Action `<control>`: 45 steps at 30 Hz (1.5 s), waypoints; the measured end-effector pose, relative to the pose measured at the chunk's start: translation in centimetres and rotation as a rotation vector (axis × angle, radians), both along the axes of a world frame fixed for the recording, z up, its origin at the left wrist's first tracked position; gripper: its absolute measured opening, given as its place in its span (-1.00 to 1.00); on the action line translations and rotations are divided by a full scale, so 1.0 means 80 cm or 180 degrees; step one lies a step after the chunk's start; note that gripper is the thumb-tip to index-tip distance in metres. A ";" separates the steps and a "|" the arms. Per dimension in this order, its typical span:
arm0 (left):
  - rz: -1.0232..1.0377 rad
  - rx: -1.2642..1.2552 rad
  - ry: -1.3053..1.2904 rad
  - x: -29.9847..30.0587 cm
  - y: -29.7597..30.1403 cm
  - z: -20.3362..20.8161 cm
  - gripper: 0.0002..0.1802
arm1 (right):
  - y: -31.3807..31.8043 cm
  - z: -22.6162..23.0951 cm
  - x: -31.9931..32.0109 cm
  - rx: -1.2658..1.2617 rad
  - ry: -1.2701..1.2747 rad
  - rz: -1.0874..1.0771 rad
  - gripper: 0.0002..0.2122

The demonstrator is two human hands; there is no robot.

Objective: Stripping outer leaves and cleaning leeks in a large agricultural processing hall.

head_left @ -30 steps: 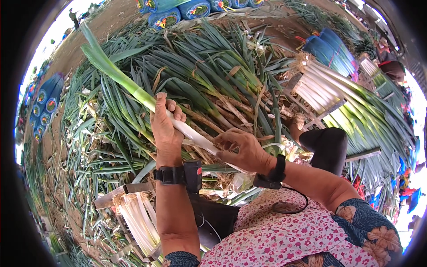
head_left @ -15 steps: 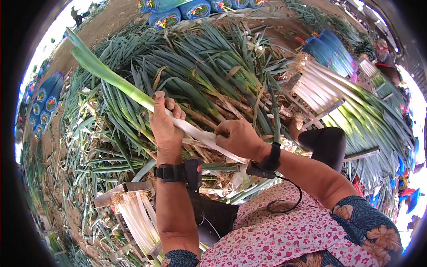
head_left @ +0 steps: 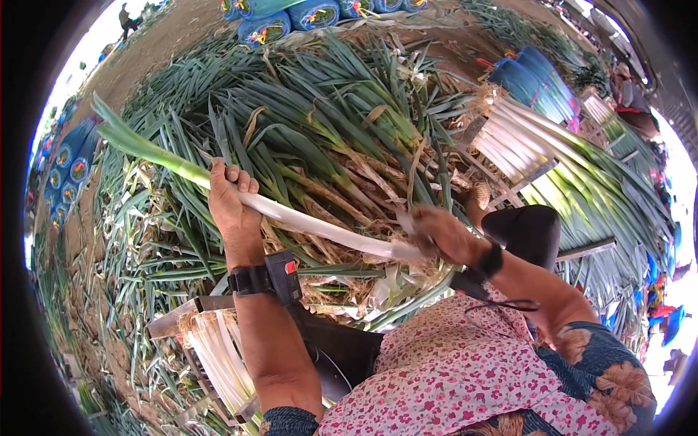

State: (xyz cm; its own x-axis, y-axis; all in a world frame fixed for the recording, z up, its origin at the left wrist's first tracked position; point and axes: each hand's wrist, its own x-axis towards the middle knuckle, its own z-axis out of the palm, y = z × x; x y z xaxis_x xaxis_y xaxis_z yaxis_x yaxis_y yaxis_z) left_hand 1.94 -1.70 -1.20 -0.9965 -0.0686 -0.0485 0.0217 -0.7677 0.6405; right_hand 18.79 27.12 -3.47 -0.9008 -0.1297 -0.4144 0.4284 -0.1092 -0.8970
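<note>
My left hand (head_left: pixel 234 198) is closed around the shaft of a long leek (head_left: pixel 313 224), below its green leaves. The leek slants from upper left down to the right, its white part smooth and bare. At its root end is my right hand (head_left: pixel 442 234), blurred by motion, with the fingers curled in. A pale strip of leek skin (head_left: pixel 404 219) pokes out of the right hand's fingers. Beneath both hands lies a heap of untrimmed leeks (head_left: pixel 327 138) with brownish, dry lower skins.
Clean white leeks (head_left: pixel 509 145) are stacked on a wooden rack (head_left: pixel 502 190) at right. Another rack (head_left: pixel 171 323) at lower left holds more leeks (head_left: pixel 225 356). Blue-wrapped bundles (head_left: pixel 265 30) lie at the back, others (head_left: pixel 69 171) at far left. My dark-clad knee (head_left: pixel 525 229) is at right.
My right hand has slid right along the leek to its root end, baring more white shaft. My left hand has moved left and slightly down, with the leek in it.
</note>
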 end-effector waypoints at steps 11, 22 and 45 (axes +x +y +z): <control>0.0412 -0.0610 -0.0751 -0.007 -0.028 0.013 -0.73 | 0.121 -0.034 0.126 0.3846 -0.0161 0.2607 -0.66; 0.1182 -0.0769 -0.0319 -0.007 0.023 -0.013 -0.64 | -0.076 -0.001 -0.003 0.1369 0.1125 0.0565 -0.58; 0.0461 -0.0578 -0.0210 0.014 0.056 0.014 -0.83 | -0.104 -0.015 -0.032 0.2154 0.1698 0.0127 -0.84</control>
